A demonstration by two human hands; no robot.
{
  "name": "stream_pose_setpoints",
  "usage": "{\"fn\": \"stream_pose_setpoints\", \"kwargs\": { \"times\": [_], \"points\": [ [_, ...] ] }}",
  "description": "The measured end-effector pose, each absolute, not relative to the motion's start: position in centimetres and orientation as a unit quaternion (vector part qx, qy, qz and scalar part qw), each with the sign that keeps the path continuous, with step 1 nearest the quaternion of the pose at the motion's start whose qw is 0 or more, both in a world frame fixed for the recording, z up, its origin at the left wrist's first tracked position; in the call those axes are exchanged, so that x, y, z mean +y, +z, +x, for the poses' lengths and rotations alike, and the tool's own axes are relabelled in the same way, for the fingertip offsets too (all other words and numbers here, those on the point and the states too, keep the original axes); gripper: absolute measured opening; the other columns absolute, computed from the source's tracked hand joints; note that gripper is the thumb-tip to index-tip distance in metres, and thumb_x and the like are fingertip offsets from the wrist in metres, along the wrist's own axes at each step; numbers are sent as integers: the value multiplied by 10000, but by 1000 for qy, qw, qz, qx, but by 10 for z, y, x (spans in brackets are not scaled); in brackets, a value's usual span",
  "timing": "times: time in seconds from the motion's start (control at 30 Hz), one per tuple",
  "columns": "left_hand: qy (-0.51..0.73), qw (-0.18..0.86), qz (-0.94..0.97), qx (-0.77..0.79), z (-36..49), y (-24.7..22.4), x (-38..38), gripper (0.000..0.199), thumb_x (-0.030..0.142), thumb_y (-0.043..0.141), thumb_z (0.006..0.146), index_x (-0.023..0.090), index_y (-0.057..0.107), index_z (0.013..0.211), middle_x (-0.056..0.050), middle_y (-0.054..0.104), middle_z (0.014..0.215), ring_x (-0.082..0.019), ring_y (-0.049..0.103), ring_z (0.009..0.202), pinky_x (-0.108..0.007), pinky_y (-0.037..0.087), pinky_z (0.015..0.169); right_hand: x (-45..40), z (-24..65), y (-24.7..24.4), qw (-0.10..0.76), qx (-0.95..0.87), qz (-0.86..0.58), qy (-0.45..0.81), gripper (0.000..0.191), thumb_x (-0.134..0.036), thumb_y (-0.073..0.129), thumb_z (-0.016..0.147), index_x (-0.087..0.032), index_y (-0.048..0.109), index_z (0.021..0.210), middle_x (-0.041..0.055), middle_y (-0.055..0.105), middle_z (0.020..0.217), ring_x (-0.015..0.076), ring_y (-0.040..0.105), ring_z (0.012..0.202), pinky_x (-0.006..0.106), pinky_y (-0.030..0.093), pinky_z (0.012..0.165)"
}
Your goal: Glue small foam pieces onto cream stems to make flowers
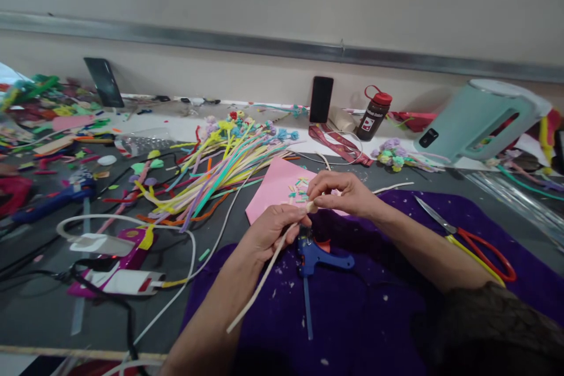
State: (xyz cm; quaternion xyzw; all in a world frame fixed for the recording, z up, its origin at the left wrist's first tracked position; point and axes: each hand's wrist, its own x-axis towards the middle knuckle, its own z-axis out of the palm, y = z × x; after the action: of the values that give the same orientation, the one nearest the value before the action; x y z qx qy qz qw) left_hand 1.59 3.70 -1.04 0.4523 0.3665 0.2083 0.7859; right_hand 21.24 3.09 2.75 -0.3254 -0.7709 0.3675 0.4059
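Observation:
A cream pipe cleaner (264, 277) slants down toward me, its upper end pinched in my left hand (277, 224). My right hand (341, 192) has its fingertips closed on the same piece, at a small cream bend between both hands. Just beneath them a blue hot glue gun (315, 255), with a clear glue stick (307, 308) in its back, rests on the purple cloth (352, 317). Behind my fingers lies a pink sheet (273, 185) scattered with small green and yellow clippings. My fingers partly hide the bend.
Bundled colourful pipe-cleaner flowers (220, 164) lie left of the sheet. Red-and-yellow scissors (467, 241) sit at the right. A phone (321, 100), a dark bottle (375, 114) and a mint kettle (489, 120) stand along the back. Cables and a power strip (118, 264) occupy the left.

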Motion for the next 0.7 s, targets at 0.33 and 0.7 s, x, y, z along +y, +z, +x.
{"fn": "stream_pose_setpoints", "kwargs": {
  "times": [0.33, 0.7],
  "points": [
    [188, 776, 469, 376, 17, -11, 35, 299, 396, 614, 699, 98, 639, 696, 23, 459, 327, -22, 241, 234, -189, 76, 296, 30, 210, 25, 393, -797, -323, 325, 64, -154, 617, 733, -165, 624, 671, 34, 624, 803, 147, 575, 802, 312, 459, 751],
    [214, 775, 459, 378, 19, -12, 35, 292, 380, 618, 706, 91, 656, 723, 27, 457, 325, -24, 266, 245, -181, 103, 301, 29, 208, 25, 403, -804, -330, 285, 86, -108, 585, 731, -159, 607, 665, 40, 619, 813, 145, 578, 806, 304, 464, 750]
  ]
}}
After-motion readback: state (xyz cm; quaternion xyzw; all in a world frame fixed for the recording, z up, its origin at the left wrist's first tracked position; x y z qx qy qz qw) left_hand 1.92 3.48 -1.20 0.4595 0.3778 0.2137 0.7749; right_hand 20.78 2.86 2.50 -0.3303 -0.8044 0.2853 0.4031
